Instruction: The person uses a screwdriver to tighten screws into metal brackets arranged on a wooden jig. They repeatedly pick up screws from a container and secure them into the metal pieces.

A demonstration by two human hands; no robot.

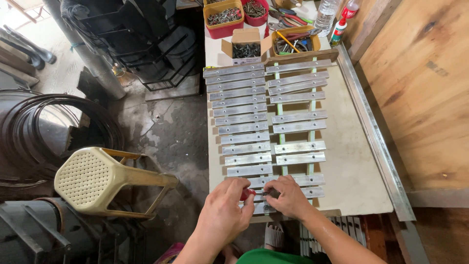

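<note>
Starting at the left of the frame, a coil of dark wire (46, 132) lies on the floor, and below it, at lower left, a cream plastic stool (97, 181) lies tipped on its side. Just right of centre bottom, the left hand (224, 208) has its fingers clamped on a red-handled screwdriver (251, 193), whose tip points right toward the nearest metal bars. The right hand (288, 198) presses its fingers together, flat on those bars at the near edge of the worktable (351, 166). Two columns of grey metal bars (266, 117) run up the middle of the frame on pale rails. At top centre sit red bins of screws (224, 17) and a small cardboard box (245, 46). A plywood wall (420, 88) fills the right.
</note>
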